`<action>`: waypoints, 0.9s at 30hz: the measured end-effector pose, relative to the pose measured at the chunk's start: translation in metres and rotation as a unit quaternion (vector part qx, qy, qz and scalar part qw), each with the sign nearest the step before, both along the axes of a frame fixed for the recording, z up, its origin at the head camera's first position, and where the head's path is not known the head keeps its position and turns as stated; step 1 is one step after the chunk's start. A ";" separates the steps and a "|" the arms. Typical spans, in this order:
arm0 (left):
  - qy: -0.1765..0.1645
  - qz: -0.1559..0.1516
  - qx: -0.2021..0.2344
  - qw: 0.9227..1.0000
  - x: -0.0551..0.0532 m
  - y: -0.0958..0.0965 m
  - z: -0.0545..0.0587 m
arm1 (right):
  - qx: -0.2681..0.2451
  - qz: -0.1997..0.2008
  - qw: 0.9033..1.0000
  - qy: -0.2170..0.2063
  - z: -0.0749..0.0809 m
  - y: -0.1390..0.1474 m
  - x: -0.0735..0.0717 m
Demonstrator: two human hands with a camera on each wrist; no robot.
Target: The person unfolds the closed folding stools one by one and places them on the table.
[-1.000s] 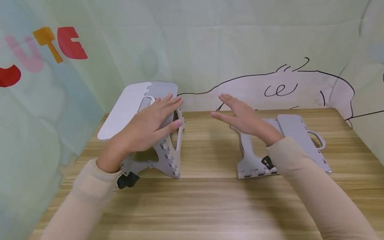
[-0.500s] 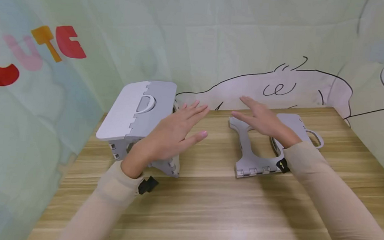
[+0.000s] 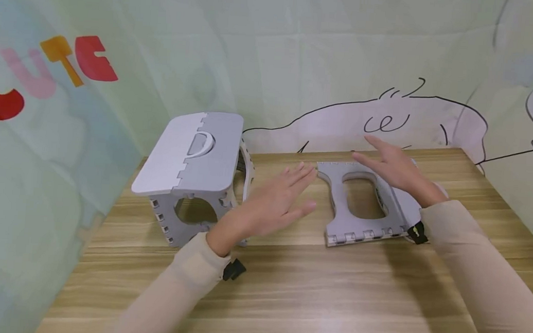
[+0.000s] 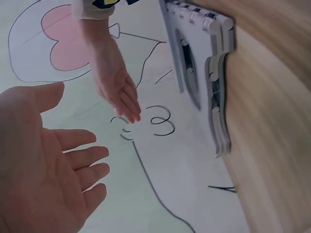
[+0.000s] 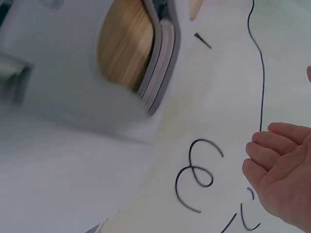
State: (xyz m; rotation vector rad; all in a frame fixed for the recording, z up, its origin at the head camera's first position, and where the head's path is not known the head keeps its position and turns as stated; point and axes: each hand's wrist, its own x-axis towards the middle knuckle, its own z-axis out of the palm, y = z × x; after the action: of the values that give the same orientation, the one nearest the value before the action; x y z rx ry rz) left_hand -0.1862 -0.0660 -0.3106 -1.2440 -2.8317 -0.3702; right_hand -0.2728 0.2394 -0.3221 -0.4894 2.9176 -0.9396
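Note:
On the left of the table, in the head view, a grey-and-white folding step stool (image 3: pixel 188 156) stands unfolded with its handle loop on top. To the right a second folding stool (image 3: pixel 360 225) lies folded flat, its frame opening showing the wood. My left hand (image 3: pixel 270 203) hovers between the two stools, fingers extended and holding nothing. Above the folded stool is my right hand (image 3: pixel 398 168), also empty with fingers straight, hiding part of the stool's far side. The left wrist view shows the left palm (image 4: pixel 43 160) and, beyond it, the folded stool (image 4: pixel 201 73) edge-on.
The wood-grain table (image 3: pixel 285 291) reaches to a printed cloth backdrop (image 3: pixel 274 58) behind and at both sides. Black camera mounts (image 3: pixel 233 270) sit under the wrists.
Both hands have moved to the right. The left hand has left the space above the standing stool, and the right has slid over the folded one. Neither stool has moved.

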 end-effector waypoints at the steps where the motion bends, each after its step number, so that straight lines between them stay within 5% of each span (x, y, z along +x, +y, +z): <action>1: -0.002 -0.001 -0.004 1.000 0.000 0.003 -0.003 | -0.003 -0.003 1.000 -0.003 0.000 0.005 0.001; 11: -0.031 -0.012 -0.026 0.999 -0.002 0.030 -0.033 | -0.008 -0.038 0.999 -0.026 -0.007 0.049 0.005; 20: -0.032 -0.042 -0.044 0.998 -0.001 0.052 -0.048 | -0.021 -0.061 0.998 -0.022 -0.022 0.087 0.003; 27: -0.061 -0.029 -0.046 0.997 0.004 0.071 -0.063 | -0.011 -0.088 0.996 -0.008 -0.037 0.108 0.004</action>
State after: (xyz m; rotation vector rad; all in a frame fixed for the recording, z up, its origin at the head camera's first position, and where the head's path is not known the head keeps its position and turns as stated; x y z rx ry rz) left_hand -0.1819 0.0050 -0.3732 -1.3674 -2.9515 -0.3312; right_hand -0.2684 0.3473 -0.3596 -0.2281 2.9776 -0.9902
